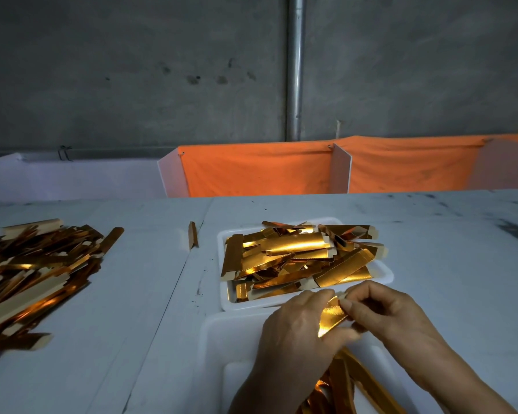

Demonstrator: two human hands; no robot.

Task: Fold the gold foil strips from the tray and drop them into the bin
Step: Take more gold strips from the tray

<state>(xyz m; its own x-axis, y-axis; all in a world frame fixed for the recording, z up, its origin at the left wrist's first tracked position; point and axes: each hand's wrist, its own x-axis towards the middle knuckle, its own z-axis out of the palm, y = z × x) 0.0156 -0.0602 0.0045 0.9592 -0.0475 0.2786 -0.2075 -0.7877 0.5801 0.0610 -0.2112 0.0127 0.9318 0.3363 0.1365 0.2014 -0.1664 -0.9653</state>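
hands (335, 321) over pale table (431, 249)

The foil strip (332, 318) between the 2 hands is bright metallic gold, catching a yellow glare on its face. The strips heaped in the tray (299, 258) shine gold and amber, some with pale cream backs and a fine dotted line along an edge. The tray (231, 303) itself is white, as is the bin (219, 339) nearer the person, which holds darker orange-gold strips (344, 380). The loose pile at the left (33, 273) runs from copper-brown to gold with beige undersides. The table (132, 324) is pale grey-white with dark smudges. Behind it hangs an orange cloth (257, 171) between white panels (341, 168), under a mottled grey wall (132, 70) with a silver pipe (295, 67).
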